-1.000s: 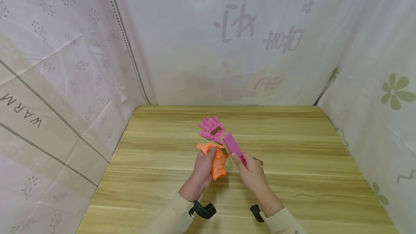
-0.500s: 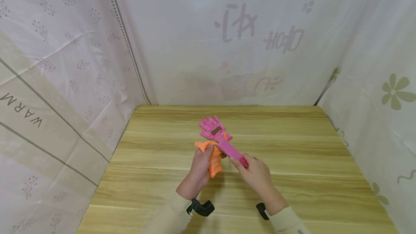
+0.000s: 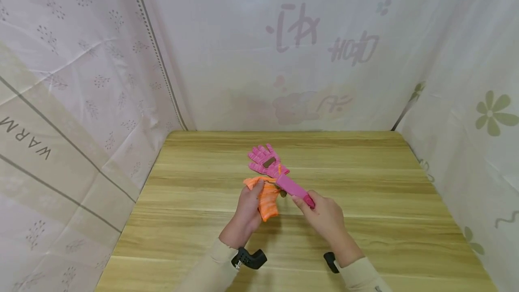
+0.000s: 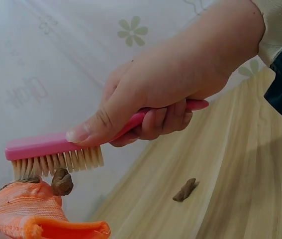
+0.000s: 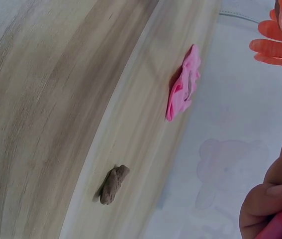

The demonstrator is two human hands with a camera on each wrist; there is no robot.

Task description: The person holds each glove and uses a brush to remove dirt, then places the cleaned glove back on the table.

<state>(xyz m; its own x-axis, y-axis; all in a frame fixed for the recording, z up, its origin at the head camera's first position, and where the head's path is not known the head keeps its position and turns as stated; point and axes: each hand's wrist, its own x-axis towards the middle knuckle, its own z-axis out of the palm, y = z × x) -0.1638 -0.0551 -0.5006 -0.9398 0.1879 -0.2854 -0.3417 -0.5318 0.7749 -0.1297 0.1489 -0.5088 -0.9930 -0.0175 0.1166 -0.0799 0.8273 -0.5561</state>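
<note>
My left hand (image 3: 248, 204) holds an orange striped knitted glove (image 3: 268, 204) above the table, thumb on top. The right hand (image 3: 326, 215) grips the handle of a pink brush (image 3: 293, 188), the thumb lying along its back. In the left wrist view the pale bristles (image 4: 56, 162) point down and touch a brown smear on the glove. Against the bristles and the glove's edge sits a brown clay-like lump (image 4: 62, 182). A pink knitted glove (image 3: 263, 159) with a brown patch (image 3: 269, 162) lies flat on the table behind.
Another brown lump (image 4: 184, 190) lies on the wood-grain table (image 3: 194, 202), to the right of the hands. Pale printed curtains (image 3: 227, 57) stand at the table's back and both sides. Black wrist devices (image 3: 249, 259) sit on both wrists.
The brush has swung to a flatter angle and lies over the orange glove's edge. My right hand has shifted slightly right and down. The brown lump has moved to the glove's right edge.
</note>
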